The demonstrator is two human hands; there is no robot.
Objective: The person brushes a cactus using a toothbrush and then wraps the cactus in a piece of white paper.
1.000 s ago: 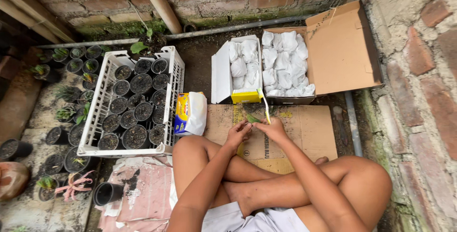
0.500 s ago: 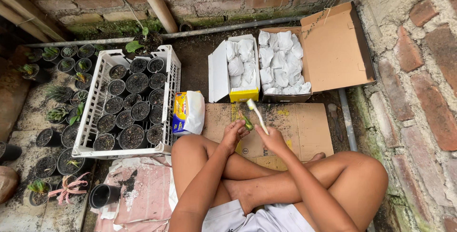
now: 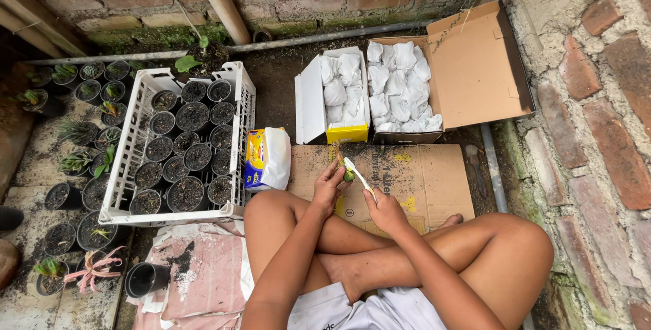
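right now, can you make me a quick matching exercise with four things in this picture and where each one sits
Things:
1. white crate
2. small green plant
3. white wrapped bundles
4. empty black pot

Places:
A. in the open cardboard box by the wall
B. lying on its side next to the pink cloth
C. pinched in the left hand, with the right hand holding a white tool to it
D. left of the legs, filled with soil pots

Pairs: 1-D, 2-C, 3-A, 4-B

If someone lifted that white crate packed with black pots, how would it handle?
The white crate would probably feel heavy, since its black pots hold soil. Its slatted plastic walls may flex. The pots sit packed close, so they likely wouldn't tip much.
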